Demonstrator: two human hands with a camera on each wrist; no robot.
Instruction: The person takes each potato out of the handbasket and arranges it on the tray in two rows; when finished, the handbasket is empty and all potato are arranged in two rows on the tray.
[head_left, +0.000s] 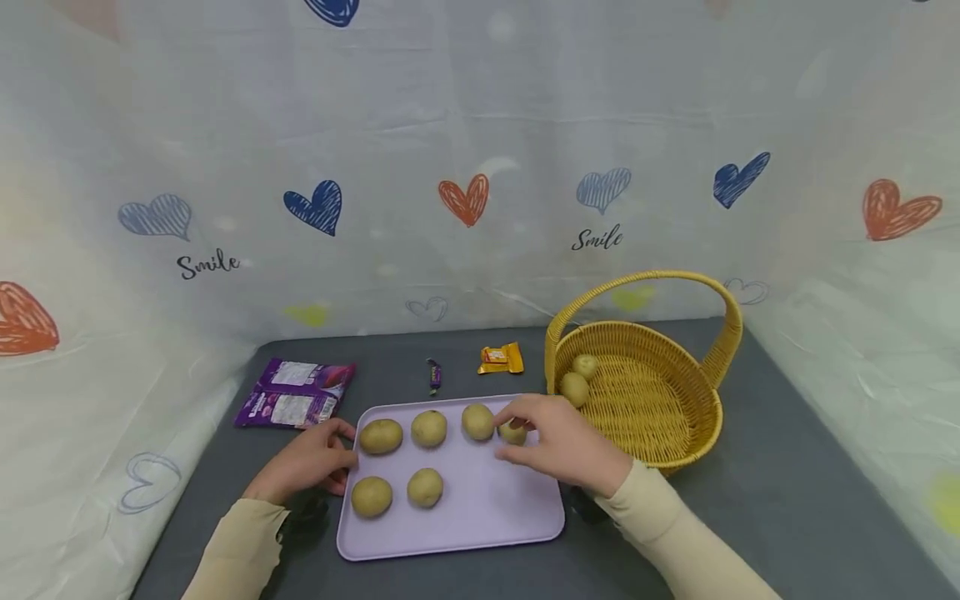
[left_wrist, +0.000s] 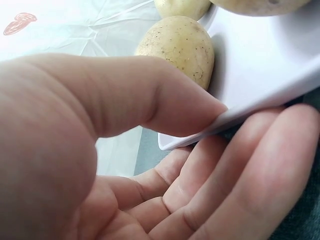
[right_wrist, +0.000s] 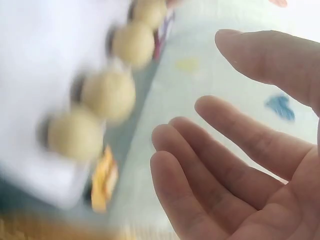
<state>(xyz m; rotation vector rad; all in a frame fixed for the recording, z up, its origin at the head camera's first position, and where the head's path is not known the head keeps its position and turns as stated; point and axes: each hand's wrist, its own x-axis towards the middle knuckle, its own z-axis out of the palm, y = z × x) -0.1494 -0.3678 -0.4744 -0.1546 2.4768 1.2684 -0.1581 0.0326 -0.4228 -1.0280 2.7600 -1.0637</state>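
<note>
A pale purple tray (head_left: 495, 508) lies on the table with several potatoes (head_left: 429, 428) in two rows, four-cornered and low-rimmed. My left hand (head_left: 303, 460) pinches its left rim; in the left wrist view the thumb (left_wrist: 185, 107) lies on the rim and the fingers are under it. My right hand (head_left: 570, 442) hovers over the tray's back right corner, fingers spread and holding nothing. Partly hidden below it sits a potato (head_left: 513, 432), with another potato (head_left: 477, 422) just left. The right wrist view shows the right palm (right_wrist: 295, 210) free and a blurred row of potatoes (right_wrist: 107, 95).
A yellow woven basket (head_left: 648, 408) with a tall handle stands right of the tray, two small potatoes (head_left: 575, 389) inside. Behind the tray lie an orange-wrapped snack (head_left: 501, 358) and a small purple-wrapped candy (head_left: 435, 377). A purple packet (head_left: 296, 393) is at the back left.
</note>
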